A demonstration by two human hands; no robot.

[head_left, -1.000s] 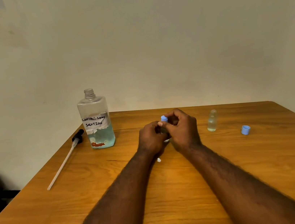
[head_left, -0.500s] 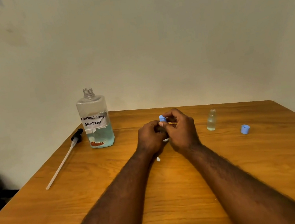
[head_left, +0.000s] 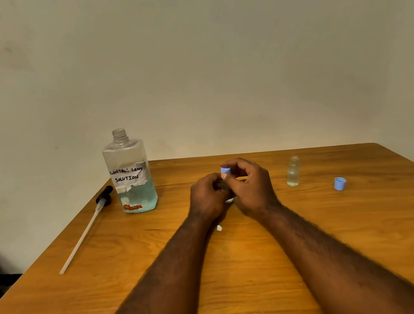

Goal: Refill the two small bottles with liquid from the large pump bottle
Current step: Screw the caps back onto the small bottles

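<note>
Nearest, a tiny white scrap [head_left: 219, 228] on the wooden counter [head_left: 245, 284], just below the wrists; probably a seal or plug, worth keeping clear of.

Next, both hands meeting at mid-counter. Left hand [head_left: 206, 197] wrapped around a small bottle [head_left: 229, 199], mostly hidden, only its pale base showing at the counter surface. Right hand [head_left: 251, 187] pinching the blue cap [head_left: 225, 169] at the bottle's top between thumb and forefinger. Both grips closed: left on the bottle body, right on the cap. Tightening or loosening cannot be told from here.

For doing this well: keep the bottle upright and planted on the counter, hold the body firm but without squeezing, since soft plastic would likely spill. Turn the cap with the fingertips only, square to the neck, to avoid cross-threading.

Farther right, a second small bottle [head_left: 293, 171], uncapped, standing with clear liquid inside, its loose blue cap [head_left: 339, 183] well apart near the counter edge.

Farther left, the large bottle [head_left: 131, 175], open-necked, roughly a third full of bluish liquid, labelled contact lens solution. Beside it, the removed pump [head_left: 85, 227] lying flat, tube pointing toward the near edge.
</note>
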